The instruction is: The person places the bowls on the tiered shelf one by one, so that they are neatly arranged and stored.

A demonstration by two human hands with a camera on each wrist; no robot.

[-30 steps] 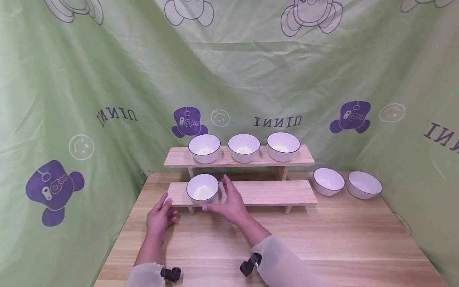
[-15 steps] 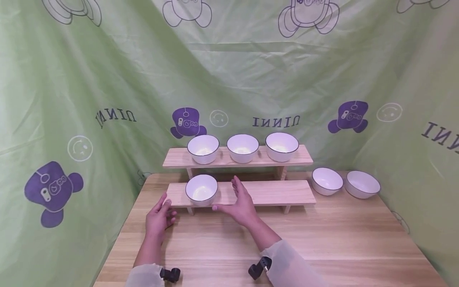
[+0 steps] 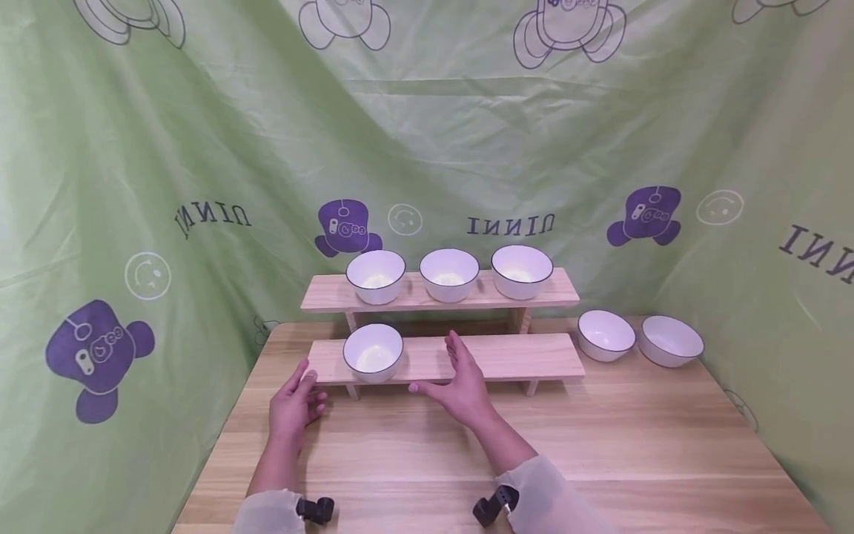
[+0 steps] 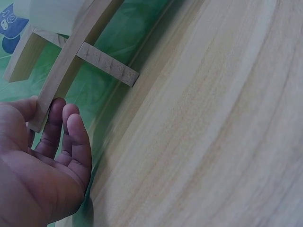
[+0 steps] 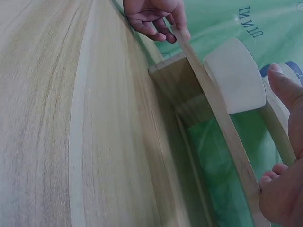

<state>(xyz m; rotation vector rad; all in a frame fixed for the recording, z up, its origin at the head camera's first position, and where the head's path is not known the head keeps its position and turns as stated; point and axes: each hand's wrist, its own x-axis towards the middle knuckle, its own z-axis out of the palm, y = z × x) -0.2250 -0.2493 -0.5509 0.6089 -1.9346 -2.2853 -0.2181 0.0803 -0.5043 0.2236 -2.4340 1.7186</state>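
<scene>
My left hand [image 3: 290, 408] pinches the left end of the lower wooden shelf [image 3: 520, 357]; in the left wrist view the thumb and fingers of this hand [image 4: 42, 175] lie on opposite faces of the board. A white bowl with a dark rim [image 3: 373, 352] stands upright on that shelf, left of its middle. To the right of the bowl and apart from it, my right hand [image 3: 463, 391] is held at the shelf's front edge, thumb and fingers spread, with nothing in its grasp. The right wrist view shows the bowl [image 5: 236, 78] and part of this hand [image 5: 289, 189].
Behind, a higher wooden shelf [image 3: 327, 293] carries three similar bowls, left [image 3: 376, 285], middle [image 3: 449, 283] and right [image 3: 522, 282]. Two more bowls, one nearer [image 3: 606, 337] and one farther right [image 3: 670, 343], sit on the wooden table [image 3: 600, 445]. A green curtain [image 3: 427, 133] encloses the table.
My right hand has drawn away from the bowl on the lower shelf and shifted right along the front edge. The left hand keeps its place at the shelf end, and the bowl stays put.
</scene>
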